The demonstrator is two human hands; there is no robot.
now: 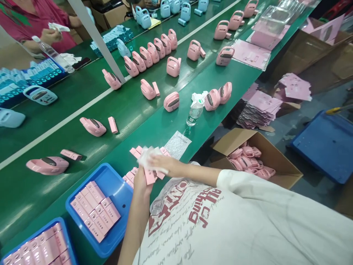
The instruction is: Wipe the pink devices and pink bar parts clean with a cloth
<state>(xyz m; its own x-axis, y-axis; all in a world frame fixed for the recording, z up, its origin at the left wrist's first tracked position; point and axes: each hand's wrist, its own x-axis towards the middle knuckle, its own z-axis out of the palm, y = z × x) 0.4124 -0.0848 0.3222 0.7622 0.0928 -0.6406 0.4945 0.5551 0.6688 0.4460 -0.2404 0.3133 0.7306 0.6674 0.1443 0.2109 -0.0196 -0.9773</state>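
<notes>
My left hand (142, 181) is closed around a small pink rectangular block (149, 177). Over that block, my right hand (162, 164) presses a white cloth or tissue (146, 156), which hides part of the left fingers. More pink blocks (135, 151) lie on the green bench just behind and beside my hands. Right by them is a clear textured plastic sheet (178, 144). A blue tray (125, 191) to the left holds several similar pink blocks (96, 209) in rows.
Pink handled devices (212, 99) stand along the green conveyor (124, 121). A clear bottle topped with white tissue (195, 110) stands near the bench edge. A second blue tray (67, 235) is at lower left. An open carton (278, 162) sits below right. Across the line is another person (35, 22).
</notes>
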